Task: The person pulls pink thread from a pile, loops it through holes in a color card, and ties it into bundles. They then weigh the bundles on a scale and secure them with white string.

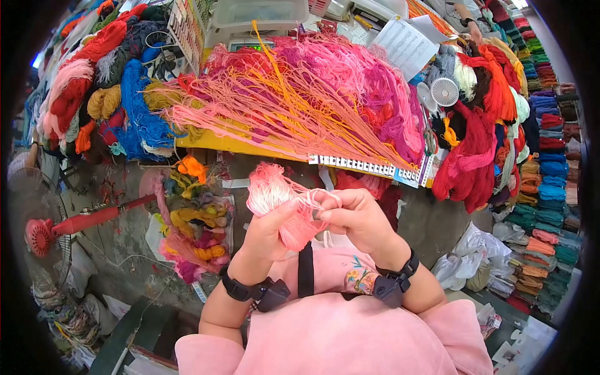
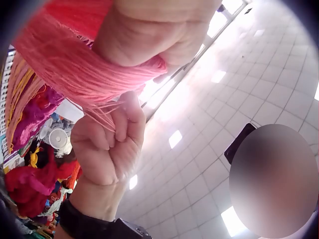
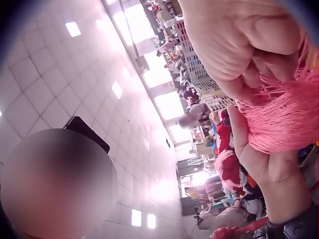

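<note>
A pink skein of yarn (image 1: 270, 190), paler on one side, is held up in front of the chest. My left hand (image 1: 265, 234) grips it around the middle, thumb lying over the near side. At the skein's right edge, my right hand (image 1: 362, 219) pinches several loose strands between thumb and fingers, drawn out from the bundle. The left wrist view shows these thin strands running from the skein (image 2: 75, 67) into the curled fingers of the right hand (image 2: 107, 144). In the right wrist view, the left thumb stands along the skein's (image 3: 284, 122) edge.
A heap of pink, orange and magenta yarn (image 1: 337, 81) covers the yellow-edged table ahead. Hanks hang on both sides, blue yarn (image 1: 134, 106) at left and dark red yarn (image 1: 462, 162) at right. A red floor fan (image 1: 44, 234) stands at left; a small white fan (image 1: 445, 92) sits at right.
</note>
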Action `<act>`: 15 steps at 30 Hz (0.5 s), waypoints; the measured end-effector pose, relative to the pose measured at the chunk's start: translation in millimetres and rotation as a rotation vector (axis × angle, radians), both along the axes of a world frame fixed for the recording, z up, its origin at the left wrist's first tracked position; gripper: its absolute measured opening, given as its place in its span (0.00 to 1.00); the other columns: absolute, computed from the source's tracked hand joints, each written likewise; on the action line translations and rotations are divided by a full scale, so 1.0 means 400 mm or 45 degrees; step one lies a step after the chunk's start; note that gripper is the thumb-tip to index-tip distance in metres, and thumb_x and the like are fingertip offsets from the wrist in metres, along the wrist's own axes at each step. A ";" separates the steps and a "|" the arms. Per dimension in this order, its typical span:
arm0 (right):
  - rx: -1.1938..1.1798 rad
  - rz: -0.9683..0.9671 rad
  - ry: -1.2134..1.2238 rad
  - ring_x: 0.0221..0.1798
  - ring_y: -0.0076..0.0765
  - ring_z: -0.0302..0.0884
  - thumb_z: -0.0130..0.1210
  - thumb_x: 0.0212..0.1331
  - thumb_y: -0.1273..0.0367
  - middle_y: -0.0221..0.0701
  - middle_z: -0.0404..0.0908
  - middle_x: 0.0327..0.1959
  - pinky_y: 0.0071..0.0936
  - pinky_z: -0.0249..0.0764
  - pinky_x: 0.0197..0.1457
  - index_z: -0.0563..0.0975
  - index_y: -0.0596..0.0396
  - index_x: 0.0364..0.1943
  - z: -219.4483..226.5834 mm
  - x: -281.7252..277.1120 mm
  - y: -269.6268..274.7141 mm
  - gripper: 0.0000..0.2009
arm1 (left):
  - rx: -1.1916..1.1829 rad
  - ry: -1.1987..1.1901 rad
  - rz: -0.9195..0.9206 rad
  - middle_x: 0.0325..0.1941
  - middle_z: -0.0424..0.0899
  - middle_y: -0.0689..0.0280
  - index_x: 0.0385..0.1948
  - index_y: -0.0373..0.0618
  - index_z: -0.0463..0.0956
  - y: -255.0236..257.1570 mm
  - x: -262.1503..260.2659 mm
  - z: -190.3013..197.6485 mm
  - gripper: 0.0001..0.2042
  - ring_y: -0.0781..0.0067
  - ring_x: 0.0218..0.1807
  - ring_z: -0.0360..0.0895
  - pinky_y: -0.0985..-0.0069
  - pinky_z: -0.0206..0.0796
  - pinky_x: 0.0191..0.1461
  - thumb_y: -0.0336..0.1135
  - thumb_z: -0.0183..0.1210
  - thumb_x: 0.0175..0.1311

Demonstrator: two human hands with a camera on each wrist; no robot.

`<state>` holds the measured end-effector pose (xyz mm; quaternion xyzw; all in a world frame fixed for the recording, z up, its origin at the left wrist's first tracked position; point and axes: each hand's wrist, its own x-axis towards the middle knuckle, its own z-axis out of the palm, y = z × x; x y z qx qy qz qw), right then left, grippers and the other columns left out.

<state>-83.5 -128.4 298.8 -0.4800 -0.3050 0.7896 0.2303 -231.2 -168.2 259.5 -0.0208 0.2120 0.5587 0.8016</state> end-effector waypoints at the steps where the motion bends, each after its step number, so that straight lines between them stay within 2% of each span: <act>1: -0.072 -0.057 0.154 0.17 0.11 0.56 0.51 0.45 0.76 0.22 0.70 0.22 0.12 0.51 0.19 0.74 0.59 0.21 -0.008 0.009 0.001 0.01 | 0.019 0.038 -0.025 0.39 0.73 0.57 0.38 0.34 0.67 -0.004 -0.001 0.000 0.10 0.67 0.41 0.72 0.69 0.65 0.44 0.27 0.44 0.55; 2: -0.144 -0.114 0.307 0.17 0.11 0.55 0.51 0.46 0.76 0.23 0.70 0.22 0.12 0.50 0.19 0.73 0.58 0.22 -0.011 0.015 0.002 0.01 | 0.037 0.076 -0.051 0.39 0.73 0.58 0.38 0.34 0.67 -0.008 -0.002 -0.001 0.10 0.67 0.41 0.71 0.68 0.65 0.44 0.27 0.44 0.56; 6: -0.242 -0.150 0.426 0.15 0.12 0.53 0.50 0.48 0.75 0.22 0.69 0.19 0.12 0.47 0.16 0.72 0.57 0.24 -0.005 0.025 -0.001 0.01 | 0.074 0.069 -0.035 0.41 0.71 0.58 0.38 0.34 0.66 -0.016 0.007 -0.009 0.10 0.68 0.43 0.70 0.69 0.64 0.45 0.28 0.44 0.56; 8: -0.221 -0.167 0.387 0.15 0.10 0.50 0.50 0.48 0.74 0.22 0.68 0.19 0.11 0.44 0.16 0.73 0.58 0.32 -0.009 0.028 -0.004 0.06 | 0.056 0.004 -0.018 0.44 0.70 0.58 0.41 0.34 0.65 -0.013 0.015 0.000 0.12 0.69 0.44 0.69 0.71 0.63 0.46 0.30 0.43 0.57; 9: -0.222 -0.169 0.388 0.15 0.10 0.50 0.50 0.48 0.74 0.22 0.68 0.19 0.11 0.44 0.16 0.73 0.58 0.32 -0.006 0.026 -0.005 0.06 | 0.055 0.004 -0.020 0.44 0.70 0.58 0.41 0.34 0.65 -0.014 0.016 -0.005 0.12 0.69 0.44 0.69 0.71 0.63 0.46 0.30 0.43 0.57; 11: -0.078 -0.080 0.114 0.14 0.10 0.51 0.51 0.49 0.73 0.20 0.68 0.17 0.12 0.45 0.15 0.73 0.59 0.29 0.008 0.017 -0.006 0.05 | 0.050 0.019 -0.060 0.45 0.69 0.58 0.44 0.34 0.64 -0.019 0.020 -0.019 0.14 0.70 0.46 0.68 0.72 0.61 0.49 0.32 0.43 0.58; 15: 0.027 0.008 -0.001 0.16 0.09 0.56 0.52 0.48 0.73 0.20 0.69 0.18 0.11 0.50 0.16 0.75 0.60 0.31 0.006 -0.003 -0.008 0.07 | 0.070 0.140 -0.060 0.47 0.68 0.58 0.46 0.33 0.62 -0.016 0.043 -0.004 0.16 0.70 0.48 0.66 0.72 0.60 0.50 0.34 0.41 0.59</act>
